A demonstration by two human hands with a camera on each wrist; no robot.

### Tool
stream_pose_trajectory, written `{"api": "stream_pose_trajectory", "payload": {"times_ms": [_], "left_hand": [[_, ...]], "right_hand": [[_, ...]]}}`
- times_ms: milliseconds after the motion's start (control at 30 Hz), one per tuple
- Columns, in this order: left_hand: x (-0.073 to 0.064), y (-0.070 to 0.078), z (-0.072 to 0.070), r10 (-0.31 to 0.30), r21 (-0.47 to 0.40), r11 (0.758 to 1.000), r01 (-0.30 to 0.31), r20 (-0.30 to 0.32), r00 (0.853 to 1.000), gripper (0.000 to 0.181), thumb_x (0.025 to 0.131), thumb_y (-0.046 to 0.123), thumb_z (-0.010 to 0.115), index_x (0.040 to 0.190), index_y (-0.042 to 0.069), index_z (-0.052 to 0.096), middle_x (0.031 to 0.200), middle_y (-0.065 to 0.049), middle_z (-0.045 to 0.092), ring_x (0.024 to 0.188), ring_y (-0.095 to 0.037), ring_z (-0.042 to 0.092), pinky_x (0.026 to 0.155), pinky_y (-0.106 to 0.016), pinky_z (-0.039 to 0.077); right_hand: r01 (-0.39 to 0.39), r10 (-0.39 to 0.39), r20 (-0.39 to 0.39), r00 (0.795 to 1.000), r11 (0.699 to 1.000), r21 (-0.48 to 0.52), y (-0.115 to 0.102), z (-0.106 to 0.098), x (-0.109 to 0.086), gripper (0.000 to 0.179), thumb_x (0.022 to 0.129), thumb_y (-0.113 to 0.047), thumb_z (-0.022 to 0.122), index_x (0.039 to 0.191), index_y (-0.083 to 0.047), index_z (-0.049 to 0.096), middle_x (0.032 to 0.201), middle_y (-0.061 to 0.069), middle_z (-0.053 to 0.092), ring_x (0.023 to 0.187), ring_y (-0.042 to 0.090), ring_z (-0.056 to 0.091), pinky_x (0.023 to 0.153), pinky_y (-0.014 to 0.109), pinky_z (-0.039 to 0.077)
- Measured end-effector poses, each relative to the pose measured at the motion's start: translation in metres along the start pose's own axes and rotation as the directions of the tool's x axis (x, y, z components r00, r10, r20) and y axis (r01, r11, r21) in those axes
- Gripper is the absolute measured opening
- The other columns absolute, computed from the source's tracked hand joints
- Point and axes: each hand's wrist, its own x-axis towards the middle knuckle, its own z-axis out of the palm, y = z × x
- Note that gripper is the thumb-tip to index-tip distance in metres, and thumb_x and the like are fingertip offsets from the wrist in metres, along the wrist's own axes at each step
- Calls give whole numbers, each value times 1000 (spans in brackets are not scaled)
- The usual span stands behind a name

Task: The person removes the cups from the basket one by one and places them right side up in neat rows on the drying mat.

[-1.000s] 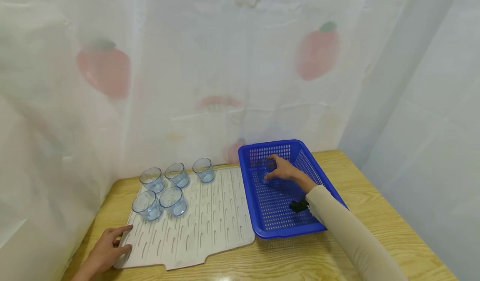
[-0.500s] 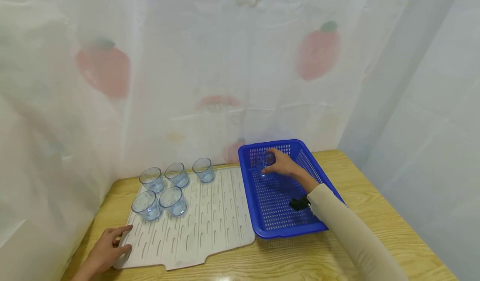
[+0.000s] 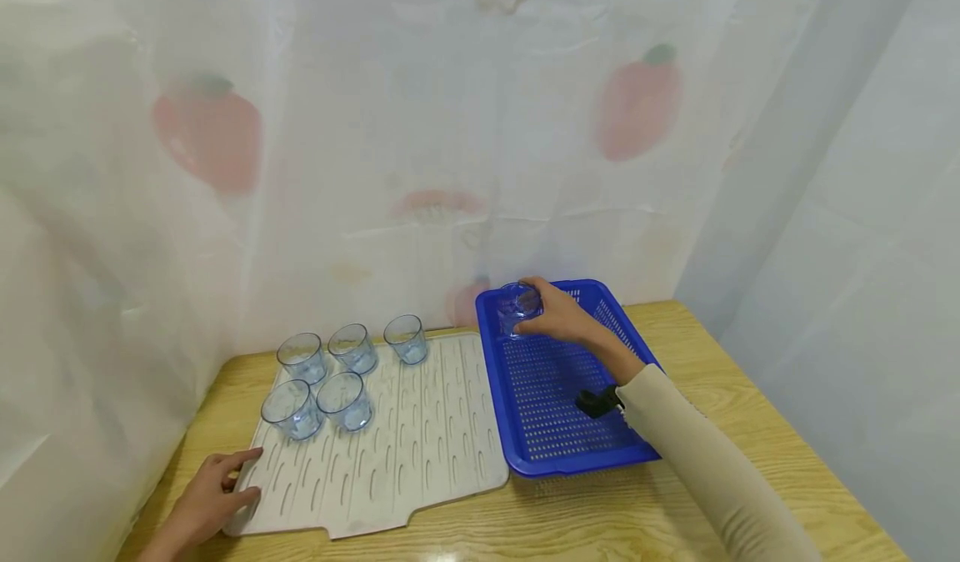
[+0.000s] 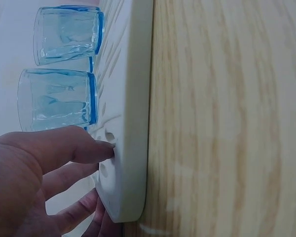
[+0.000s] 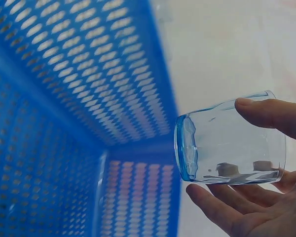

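My right hand (image 3: 562,313) grips a clear blue-tinted glass tumbler (image 5: 232,143), thumb on one side and fingers on the other. In the head view the tumbler overlaps the far left corner of the blue plastic basket (image 3: 510,429); in the right wrist view it is beside the basket's rim. At the near left corner of the off-white ridged drying mat (image 3: 420,462), my left hand (image 3: 204,499) rests with its thumb on top and fingers at the left edge. Several matching glasses (image 3: 345,402) stand upright on the mat's left and back parts.
Mat and basket lie side by side on a wooden table (image 3: 465,537). A pale plastic curtain (image 3: 360,128) with strawberry prints hangs behind and at both sides. A black wrist mount (image 3: 597,402) sits under the right forearm, over the basket.
My right hand has raised the tumbler from inside the basket and moved it left and back to the basket's far left corner. The left hand keeps its place on the mat.
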Motion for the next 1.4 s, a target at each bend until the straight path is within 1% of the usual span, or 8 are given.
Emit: {"api": "stream_pose_trajectory", "payload": {"times_ms": [300,433,600,800,933,1133,1233,1400], "left_hand": [[-2,-2,0,1,12,1000,-1,-2,1000,69,89,23,78,145,-7,51,131,-38,43,97,-33,55,78,-39,50],[-3,-5,1,-12,7,1000,12,2,1000,70,89,24,79,145,-6,50,130,-38,43,97,-33,53,77,-38,48],[-4,-6,-1,4,14,1000,-4,-12,1000,69,89,23,78,145,-7,51,131,-37,44,97,-31,55,76,-36,48],[-5,-4,-1,24,9,1000,-24,-10,1000,67,90,21,78,145,-7,51,131,-38,44,97,-31,55,76,-36,48],[-6,-3,-1,23,15,1000,-23,-10,1000,66,90,20,78,145,-7,51,130,-36,45,96,-30,55,76,-36,48],[-6,-3,-1,31,21,999,-31,-8,999,66,90,22,78,144,-7,52,130,-36,46,97,-30,56,77,-37,49],[-6,-2,-1,33,20,999,-32,-11,999,66,90,21,78,144,-6,52,130,-35,47,97,-30,56,77,-37,49],[-6,-3,-3,21,7,1000,-21,-6,1000,67,90,21,78,144,-7,52,130,-37,45,97,-31,56,76,-37,50]], "right_hand": [[61,-60,28,998,998,-21,-44,15,-2,91,84,-23,82,159,-6,33,150,24,53,136,41,54,108,57,49],[92,-92,65,994,996,-7,-59,30,0,90,84,-22,82,159,-8,34,148,22,55,130,37,59,101,51,54],[151,-149,106,983,989,-10,-73,53,8,89,84,-20,82,158,-8,36,143,20,59,120,34,65,95,45,56],[182,-182,158,971,983,16,-82,80,20,88,83,-20,82,157,-7,37,141,18,61,120,30,64,99,45,53],[183,-182,199,963,983,13,-88,96,28,87,82,-21,83,154,-4,39,141,19,61,122,32,63,100,42,54],[134,-118,275,954,990,-40,-93,114,37,85,83,-23,83,153,-6,39,144,15,61,126,30,63,98,36,54],[130,-112,332,936,991,-32,-93,122,40,84,83,-17,82,152,-3,37,145,18,58,130,31,61,100,35,54],[150,-94,402,911,983,-108,-92,139,46,82,83,-15,82,150,0,36,142,19,60,128,29,62,98,30,53]]}}
